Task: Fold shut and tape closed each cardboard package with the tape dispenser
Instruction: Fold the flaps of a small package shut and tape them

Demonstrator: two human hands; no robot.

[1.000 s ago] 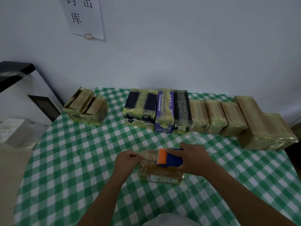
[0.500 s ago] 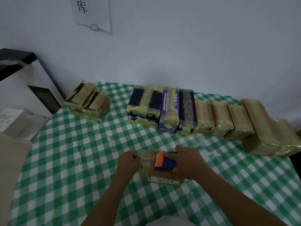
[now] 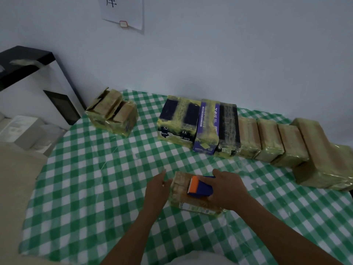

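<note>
One package (image 3: 191, 204) is in hand, the taped row (image 3: 248, 134) behind it. Right hand (image 3: 227, 190) grips the tape dispenser (image 3: 201, 188) on the package top, unchanged. Left hand (image 3: 157, 188), lately pinched at the package's left end, now rests there with fingers straightened. Judgement: strip seated, cut due.

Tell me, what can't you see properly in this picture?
Head view:
Tape roll in the tape dispenser: hidden by the right hand.
Label print on the small box: too small and blurred.
Paper sign: cut off by the top edge.
Rightmost package: cut off by the right edge.
</note>
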